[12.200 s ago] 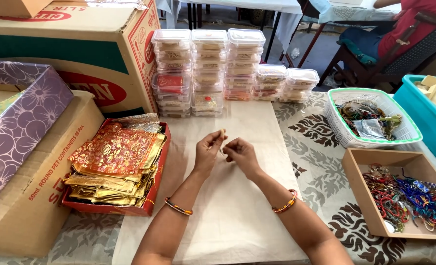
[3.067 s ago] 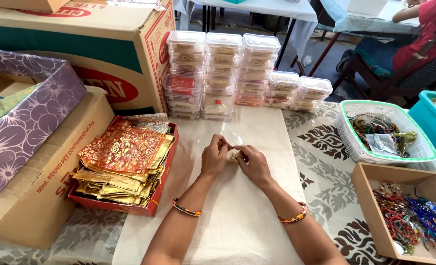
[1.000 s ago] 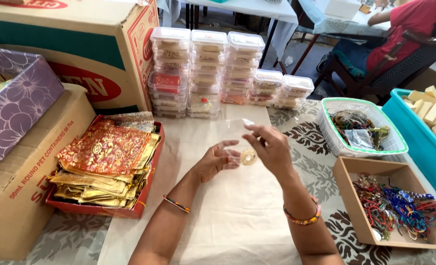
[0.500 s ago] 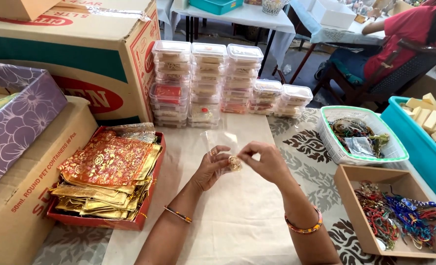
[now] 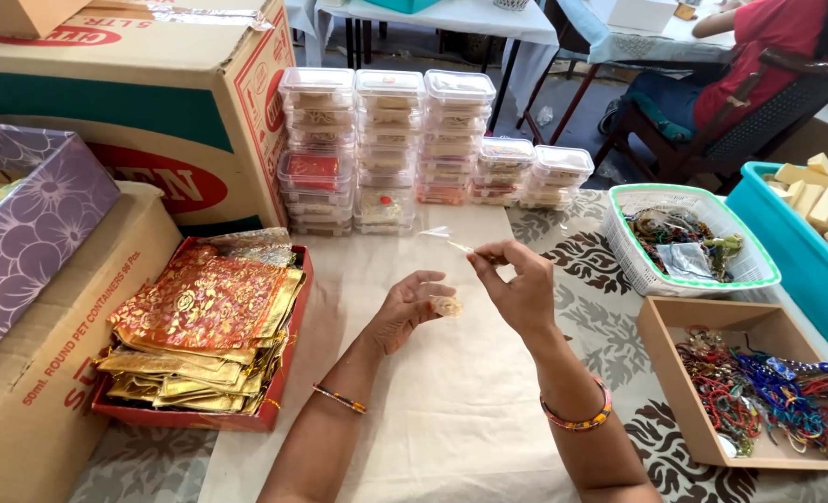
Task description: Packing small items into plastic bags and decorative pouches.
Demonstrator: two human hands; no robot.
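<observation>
The left hand (image 5: 412, 307) pinches a small pale gold ornament (image 5: 447, 305) between thumb and fingertips, its grip closed on it just above the cream-covered tabletop (image 5: 451, 410). Just right of and above it, the right hand (image 5: 516, 284) has its grip shut on a thin clear plastic strip (image 5: 447, 239) that trails up and left from the fingertips. Left of both grips sits a red tray of red-and-gold pouches (image 5: 204, 326). Beyond them stand stacked clear plastic boxes (image 5: 386, 140); to the right, a white basket (image 5: 689, 240).
</observation>
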